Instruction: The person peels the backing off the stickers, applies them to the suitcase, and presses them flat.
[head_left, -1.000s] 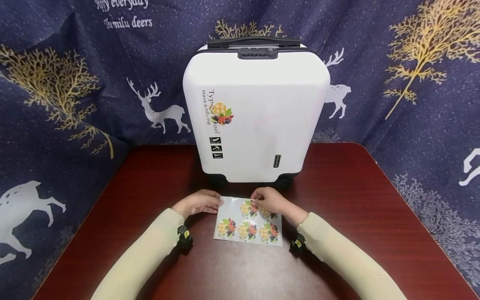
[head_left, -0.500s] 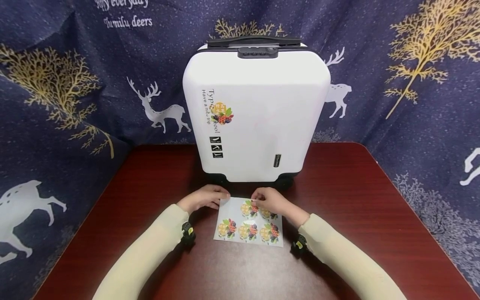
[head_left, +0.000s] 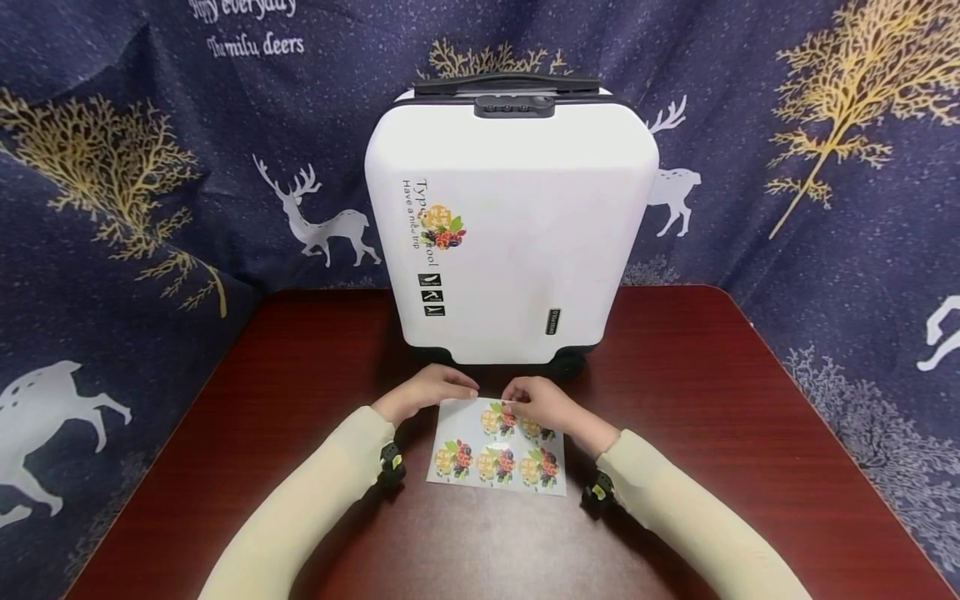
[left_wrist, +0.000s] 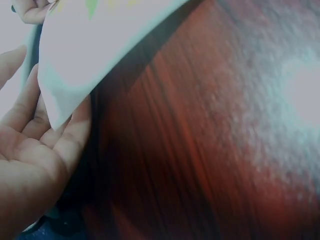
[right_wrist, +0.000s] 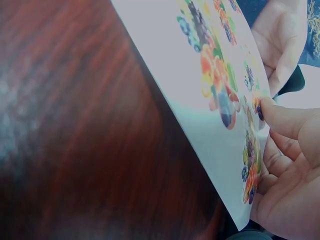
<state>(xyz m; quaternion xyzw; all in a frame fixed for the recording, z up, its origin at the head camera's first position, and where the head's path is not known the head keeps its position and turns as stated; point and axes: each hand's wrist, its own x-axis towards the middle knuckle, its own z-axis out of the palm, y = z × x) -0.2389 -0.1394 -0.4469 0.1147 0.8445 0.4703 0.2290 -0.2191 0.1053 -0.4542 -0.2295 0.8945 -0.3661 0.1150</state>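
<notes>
A white sticker sheet (head_left: 459, 423) with several fruit-cluster stickers lies in front of a white suitcase (head_left: 517, 242); its upper left part bears no sticker. My right hand (head_left: 546, 403) pinches the sheet's top edge. In the right wrist view, the right thumb (right_wrist: 285, 119) presses the printed face and the other fingers sit behind the sheet. My left hand (head_left: 429, 390) is at the top edge, left of the right hand. In the left wrist view, its fingers (left_wrist: 75, 132) reach behind the sheet's corner, while its thumb (left_wrist: 11, 64) stands apart from the paper.
The suitcase stands upright on the dark red table (head_left: 675, 375), close behind both hands. One fruit sticker (head_left: 444, 227) is on its front, over printed lettering. A blue cloth (head_left: 315, 125) with deer and trees hangs behind the table.
My left hand has slid rightward along the sheet's top edge, from its upper left corner toward my right hand. The right hand keeps its pinch, and the sheet stays nearly in place.
</notes>
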